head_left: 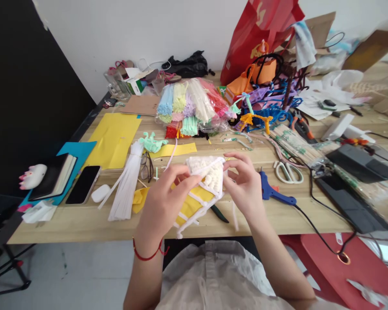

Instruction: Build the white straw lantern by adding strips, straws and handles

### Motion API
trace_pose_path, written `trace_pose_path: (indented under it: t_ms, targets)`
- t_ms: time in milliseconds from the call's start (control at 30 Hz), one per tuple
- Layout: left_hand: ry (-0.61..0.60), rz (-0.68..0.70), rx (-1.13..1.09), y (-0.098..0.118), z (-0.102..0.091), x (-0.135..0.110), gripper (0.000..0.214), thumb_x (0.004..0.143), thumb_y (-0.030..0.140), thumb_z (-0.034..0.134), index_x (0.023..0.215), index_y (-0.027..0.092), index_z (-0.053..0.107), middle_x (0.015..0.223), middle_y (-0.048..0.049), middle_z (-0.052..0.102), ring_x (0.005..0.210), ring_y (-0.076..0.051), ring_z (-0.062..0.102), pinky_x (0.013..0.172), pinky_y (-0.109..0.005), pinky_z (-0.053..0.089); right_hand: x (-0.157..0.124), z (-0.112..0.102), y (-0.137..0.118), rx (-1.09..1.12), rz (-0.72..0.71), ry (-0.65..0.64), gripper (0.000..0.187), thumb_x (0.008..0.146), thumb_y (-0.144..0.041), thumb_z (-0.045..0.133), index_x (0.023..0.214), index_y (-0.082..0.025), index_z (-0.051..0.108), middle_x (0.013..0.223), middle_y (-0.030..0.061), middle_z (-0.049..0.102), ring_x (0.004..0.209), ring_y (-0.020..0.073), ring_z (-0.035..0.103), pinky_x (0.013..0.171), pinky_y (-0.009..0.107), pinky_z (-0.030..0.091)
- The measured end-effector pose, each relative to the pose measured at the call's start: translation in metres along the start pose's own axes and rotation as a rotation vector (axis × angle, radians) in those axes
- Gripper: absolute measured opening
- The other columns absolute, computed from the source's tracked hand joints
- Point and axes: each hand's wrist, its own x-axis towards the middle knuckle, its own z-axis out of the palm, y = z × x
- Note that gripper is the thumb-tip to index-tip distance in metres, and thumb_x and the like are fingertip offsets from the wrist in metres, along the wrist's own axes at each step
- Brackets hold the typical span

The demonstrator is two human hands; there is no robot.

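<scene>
A yellow and white pipe-cleaner craft piece (198,200) is held up over the front of the table, tilted, its pointed lower end towards me. White fuzzy stems edge it and cross its yellow face; cream curls fill the upper part. My left hand (168,193) pinches its left side between thumb and fingers. At the upper right edge, my right hand (244,183) has its thumb and curled fingers on the white border. The fingertips partly hide both edges. A blue glue gun (274,191) lies just right of my right hand. Under the piece, a dark-handled tool (220,214) shows in part.
White pipe cleaners (124,185), eyeglasses (146,167) and a phone (83,185) lie to the left. Bundled coloured pipe cleaners (190,103) sit behind. White-handled scissors (289,172) and a black cord (326,215) are at right. A red paper bag (245,38) stands at the back.
</scene>
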Motion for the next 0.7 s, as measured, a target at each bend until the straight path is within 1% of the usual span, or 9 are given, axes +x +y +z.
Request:
trace_pose_path:
  t_ms: [67,167,267,333,400,500,567,700]
  targets:
    - [-0.02,0.022,0.035,0.0,-0.003,0.002,0.023,0.09,0.008,0.054,0.108,0.021,0.061,0.101,-0.0032,0.056,0.092,-0.013,0.059,0.081,-0.024,0.051,0.0,-0.003,-0.002,0.037,0.023,-0.054,0.001,0.079,-0.025,0.067,0.078,-0.024,0.067,0.122,0.0074,0.051,0.118,0.0243,0.053,0.085,0.035,0.052]
    - [-0.027,0.022,0.063,0.0,-0.006,0.005,0.021,0.09,0.006,0.053,0.103,0.02,0.061,0.1,-0.0032,0.056,0.092,-0.013,0.059,0.082,-0.023,0.05,-0.001,-0.006,-0.006,0.077,0.06,-0.137,0.017,0.086,-0.031,0.058,0.079,-0.024,0.071,0.129,0.0056,0.053,0.123,0.0247,0.051,0.102,0.04,0.043]
    - [-0.026,0.017,0.062,0.002,-0.005,0.007,0.019,0.089,0.006,0.053,0.1,0.019,0.06,0.099,-0.0029,0.057,0.092,-0.012,0.059,0.083,-0.023,0.049,-0.004,-0.004,-0.013,0.132,0.151,-0.195,0.028,0.089,-0.038,0.052,0.076,-0.025,0.073,0.131,0.0032,0.055,0.127,0.0261,0.047,0.11,0.042,0.034]
    - [-0.027,0.024,0.073,0.003,-0.005,0.008,0.016,0.091,0.008,0.052,0.1,0.019,0.06,0.099,-0.0031,0.057,0.091,-0.013,0.059,0.082,-0.023,0.049,-0.006,0.0,-0.02,0.106,0.231,-0.209,0.026,0.086,-0.042,0.058,0.074,-0.024,0.073,0.13,0.0041,0.056,0.13,0.028,0.043,0.112,0.043,0.031]
    - [-0.027,0.03,0.075,0.005,-0.005,0.007,0.016,0.092,0.009,0.051,0.1,0.018,0.06,0.097,-0.0032,0.057,0.089,-0.012,0.059,0.08,-0.023,0.05,-0.007,0.004,-0.027,0.067,0.275,-0.224,0.023,0.081,-0.043,0.065,0.072,-0.024,0.074,0.125,0.0057,0.058,0.13,0.0288,0.043,0.113,0.044,0.028]
    - [-0.024,0.041,0.052,0.008,-0.007,0.005,0.017,0.092,0.008,0.05,0.101,0.018,0.061,0.097,-0.0032,0.057,0.087,-0.012,0.058,0.077,-0.023,0.05,-0.006,0.007,-0.033,0.103,0.276,-0.264,0.017,0.078,-0.041,0.07,0.074,-0.025,0.075,0.113,0.0046,0.062,0.12,0.0259,0.051,0.109,0.041,0.033]
    - [-0.024,0.045,0.051,0.009,-0.01,0.003,0.018,0.091,0.007,0.051,0.101,0.018,0.061,0.098,-0.0035,0.058,0.087,-0.012,0.058,0.077,-0.023,0.05,-0.005,0.007,-0.034,0.162,0.288,-0.289,0.015,0.078,-0.039,0.071,0.074,-0.026,0.076,0.112,0.0035,0.064,0.115,0.0235,0.055,0.105,0.038,0.038]
    - [-0.033,0.031,0.064,0.013,-0.014,0.0,0.019,0.09,0.005,0.052,0.102,0.017,0.062,0.102,-0.0042,0.059,0.093,-0.013,0.058,0.083,-0.025,0.049,-0.005,0.007,-0.033,0.234,0.331,-0.303,0.012,0.076,-0.036,0.073,0.074,-0.025,0.076,0.111,0.003,0.065,0.115,0.0226,0.055,0.102,0.035,0.04]
